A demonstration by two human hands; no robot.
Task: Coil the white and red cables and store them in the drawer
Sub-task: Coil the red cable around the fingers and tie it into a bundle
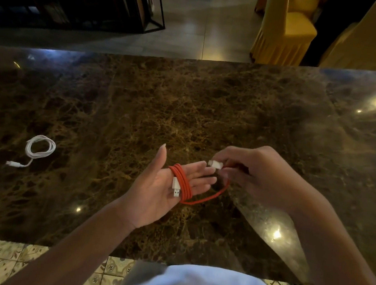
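The red cable (183, 182) is wound in several turns around the fingers of my left hand (164, 190), which is held flat, palm up, above the marble table. Its white USB plug (176, 189) lies across that palm. A loose red strand loops from the coil's underside to my right hand (254, 175), which pinches the cable's other white connector (215, 164) just past my left fingertips. The white cable (38, 148) lies coiled on the table at the left, its plug end trailing towards the near left. No drawer is in view.
The dark brown marble table (185, 110) fills the middle of the view. Beyond its far edge stand a black metal shelf (85, 3) at the back left and yellow-covered chairs (287, 33) at the back right. Patterned floor tiles (1, 260) show below the near edge.
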